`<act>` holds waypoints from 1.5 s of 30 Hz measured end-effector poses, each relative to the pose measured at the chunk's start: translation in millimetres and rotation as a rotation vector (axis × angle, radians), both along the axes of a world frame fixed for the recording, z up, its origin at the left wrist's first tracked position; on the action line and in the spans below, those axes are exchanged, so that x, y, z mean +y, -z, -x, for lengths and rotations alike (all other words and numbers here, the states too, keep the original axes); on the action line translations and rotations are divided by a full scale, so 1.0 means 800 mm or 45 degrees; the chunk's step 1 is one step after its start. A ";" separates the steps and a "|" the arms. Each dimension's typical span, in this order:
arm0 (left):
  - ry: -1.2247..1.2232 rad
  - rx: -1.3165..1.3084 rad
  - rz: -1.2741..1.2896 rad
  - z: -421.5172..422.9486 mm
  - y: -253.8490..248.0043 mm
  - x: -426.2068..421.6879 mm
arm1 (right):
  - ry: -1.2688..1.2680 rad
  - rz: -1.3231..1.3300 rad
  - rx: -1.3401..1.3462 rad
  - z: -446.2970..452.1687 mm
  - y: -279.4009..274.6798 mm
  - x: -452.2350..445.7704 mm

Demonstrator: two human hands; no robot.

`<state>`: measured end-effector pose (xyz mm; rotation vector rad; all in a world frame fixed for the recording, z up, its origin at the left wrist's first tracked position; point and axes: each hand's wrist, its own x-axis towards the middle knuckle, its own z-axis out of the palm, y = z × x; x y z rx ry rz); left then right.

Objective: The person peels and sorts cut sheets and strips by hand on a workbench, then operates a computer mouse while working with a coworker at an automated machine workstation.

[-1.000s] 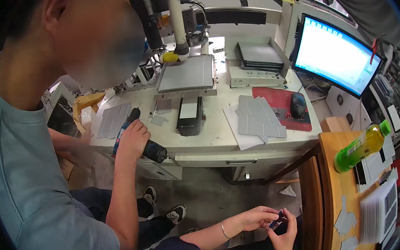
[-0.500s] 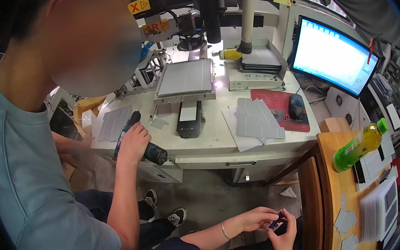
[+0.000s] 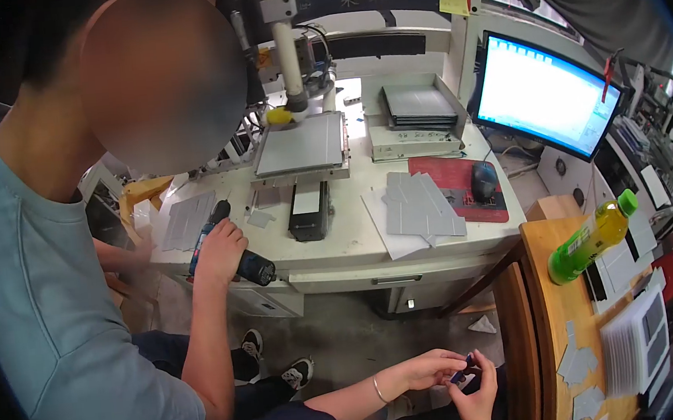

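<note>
Quantity held: one small dark blue part (image 3: 457,377), at bottom centre, left of the wooden tabletop (image 3: 544,312). Quantity of hands on the part: two, one left hand (image 3: 432,368) and one right hand (image 3: 479,397), both pinching with thumb and fingertips. Covers much of the part with the fingers; cannot tell its full shape.

On the wooden tabletop: one green-capped bottle (image 3: 593,237) near the far end, plus at least two grey cut pieces (image 3: 578,363) near the close end. On the white tabletop (image 3: 340,251): one black device (image 3: 309,220), one mouse (image 3: 483,181) on one red mat (image 3: 441,170), and several overlapping grey sheets (image 3: 423,210), exact count uncertain. Behind, to the right: one monitor (image 3: 547,95). To the left: one co-worker (image 3: 75,329), grasping one black handheld tool (image 3: 255,269).

Extends the left forearm (image 3: 346,405) nearly level from lower left, with one bangle (image 3: 378,389) near the wrist, fingers pointing right. Holds the right hand upright from the bottom edge, fingers curled toward the left fingertips.
</note>
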<state>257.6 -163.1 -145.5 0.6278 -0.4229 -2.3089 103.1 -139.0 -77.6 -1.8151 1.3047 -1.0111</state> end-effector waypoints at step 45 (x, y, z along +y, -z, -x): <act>0.239 -0.145 -0.293 0.025 0.133 0.038 | 0.228 -0.537 -0.206 0.034 0.187 0.042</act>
